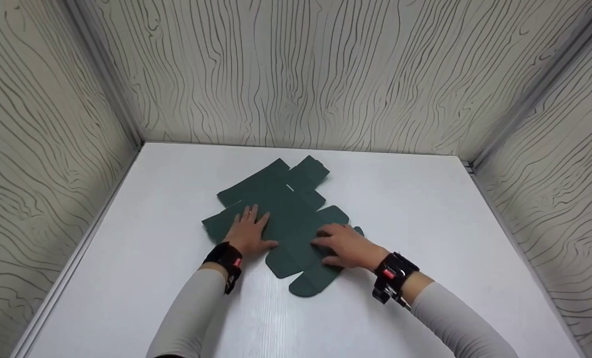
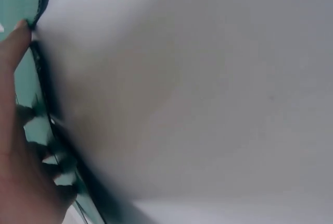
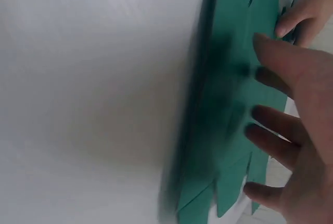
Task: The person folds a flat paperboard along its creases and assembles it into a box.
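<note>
A dark green flat box blank (image 1: 288, 214), cut with flaps and slits, lies unfolded and slanted on the white table. My left hand (image 1: 247, 234) rests with spread fingers on its left part, the thumb toward the near edge. In the left wrist view the thumb (image 2: 20, 39) touches the card by a gap between two flaps. Over the near right part is my right hand (image 1: 349, 247), fingers apart and slightly bent. The right wrist view shows those fingers (image 3: 276, 143) close over the green card (image 3: 226, 146), pinching nothing. Rounded flaps stick out beside and below this hand.
The white table (image 1: 415, 199) extends around the blank on all sides. Wood-grain patterned panels (image 1: 296, 74) stand behind it and at both sides, with grey metal posts (image 1: 104, 74) in the corners. Each wrist wears a black strap (image 1: 395, 273) with a small device.
</note>
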{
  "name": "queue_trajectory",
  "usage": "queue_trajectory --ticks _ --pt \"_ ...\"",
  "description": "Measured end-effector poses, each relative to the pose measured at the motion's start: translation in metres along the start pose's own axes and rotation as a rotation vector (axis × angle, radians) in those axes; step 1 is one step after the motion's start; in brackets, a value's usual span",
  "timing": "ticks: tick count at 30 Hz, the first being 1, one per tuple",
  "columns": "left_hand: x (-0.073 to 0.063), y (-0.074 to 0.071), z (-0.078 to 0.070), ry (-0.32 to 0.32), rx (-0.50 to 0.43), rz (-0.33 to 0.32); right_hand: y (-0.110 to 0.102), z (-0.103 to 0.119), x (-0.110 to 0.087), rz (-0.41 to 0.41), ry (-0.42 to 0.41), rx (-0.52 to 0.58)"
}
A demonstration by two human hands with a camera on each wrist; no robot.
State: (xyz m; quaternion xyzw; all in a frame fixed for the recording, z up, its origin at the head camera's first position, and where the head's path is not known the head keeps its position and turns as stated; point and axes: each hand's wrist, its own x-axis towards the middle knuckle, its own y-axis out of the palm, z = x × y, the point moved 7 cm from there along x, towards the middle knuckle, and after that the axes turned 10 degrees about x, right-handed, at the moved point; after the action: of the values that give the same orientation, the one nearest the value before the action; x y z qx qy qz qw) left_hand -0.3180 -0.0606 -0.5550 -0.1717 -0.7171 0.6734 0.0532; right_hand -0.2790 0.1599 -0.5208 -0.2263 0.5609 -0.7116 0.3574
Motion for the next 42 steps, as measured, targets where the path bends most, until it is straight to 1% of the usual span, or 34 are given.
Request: queue_trajectory --ticks 3,5,7,9,12,15,20,22,26,31,35,38,42 --pt "0.002 0.001 0.002 0.029 -0.027 0.0 0.002 -0.02 0.0 -0.029 0.084 0.038" --pt "0.003 0.001 0.002 0.048 -0.035 -0.003 0.004 -0.029 -0.002 -0.037 0.111 0.047" --pt "0.004 0.001 0.002 0.066 -0.023 -0.008 0.008 -0.034 -0.003 -0.027 0.127 0.052" --pt "0.004 -0.002 0.001 0.078 -0.018 -0.027 0.011 -0.036 -0.005 -0.025 0.128 0.06" --pt "0.005 -0.006 0.001 0.078 -0.005 -0.063 0.013 -0.034 -0.004 -0.033 0.129 0.055" --pt "0.006 -0.011 0.0 0.076 -0.027 -0.09 0.012 -0.029 -0.002 -0.059 0.12 0.026" --pt "0.005 -0.009 0.0 0.081 -0.061 -0.053 0.013 -0.023 -0.002 -0.07 0.116 -0.005" --pt "0.004 -0.006 0.0 0.08 -0.063 -0.033 0.015 -0.022 -0.004 -0.067 0.122 -0.005" --pt "0.003 -0.004 -0.001 0.075 -0.058 -0.016 0.02 -0.019 -0.007 -0.077 0.119 0.004" --pt "0.004 -0.003 -0.01 0.066 -0.023 0.022 0.024 -0.016 -0.011 -0.111 0.12 -0.001" --pt "0.006 -0.004 -0.016 0.059 0.024 0.05 0.025 -0.016 -0.01 -0.144 0.125 -0.006" --pt "0.007 -0.003 -0.018 0.063 0.051 0.05 0.026 -0.016 -0.008 -0.164 0.13 -0.012" --pt "0.008 -0.003 -0.023 0.106 0.075 0.017 0.027 -0.017 -0.007 -0.184 0.136 -0.02"
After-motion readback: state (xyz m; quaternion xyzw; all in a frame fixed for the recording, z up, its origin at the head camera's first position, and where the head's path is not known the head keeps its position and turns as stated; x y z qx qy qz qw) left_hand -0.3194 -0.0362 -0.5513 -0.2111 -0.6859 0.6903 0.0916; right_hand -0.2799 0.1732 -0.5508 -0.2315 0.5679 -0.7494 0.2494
